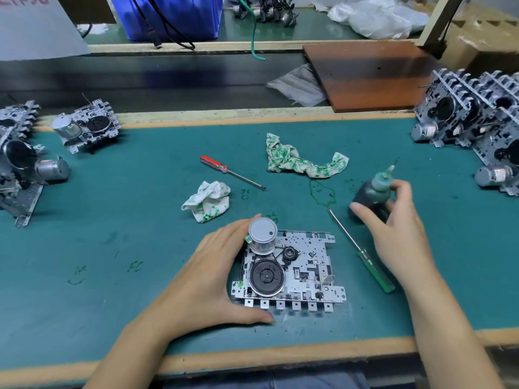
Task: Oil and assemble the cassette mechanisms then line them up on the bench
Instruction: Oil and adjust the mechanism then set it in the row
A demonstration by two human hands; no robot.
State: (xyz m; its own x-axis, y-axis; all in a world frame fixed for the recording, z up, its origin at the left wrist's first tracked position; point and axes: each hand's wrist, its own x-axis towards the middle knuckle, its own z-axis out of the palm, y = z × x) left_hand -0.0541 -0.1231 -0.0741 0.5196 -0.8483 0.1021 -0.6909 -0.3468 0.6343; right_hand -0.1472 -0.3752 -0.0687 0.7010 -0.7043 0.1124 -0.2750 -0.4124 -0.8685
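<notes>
Low in the middle of the frame, a cassette mechanism (289,272) lies flat on the green bench mat (118,242), its silver motor can upward and a black flywheel beside it. The left hand (207,279) cups the mechanism's left edge, fingers curled round behind the motor and thumb along the near edge. At right centre the right hand (393,228) reaches to a dark oil bottle (373,195) with a green nozzle; the fingers are spread around it, but motion blur hides whether they actually grip it. A green-handled screwdriver (365,256) lies just beside that hand, and a red-handled screwdriver (230,171) lies further up the mat. Two green-stained rags (297,161) (207,200) sit mid-mat. Finished mechanisms (471,119) stand in rows at the right edge, with others (87,127) at the upper left.
</notes>
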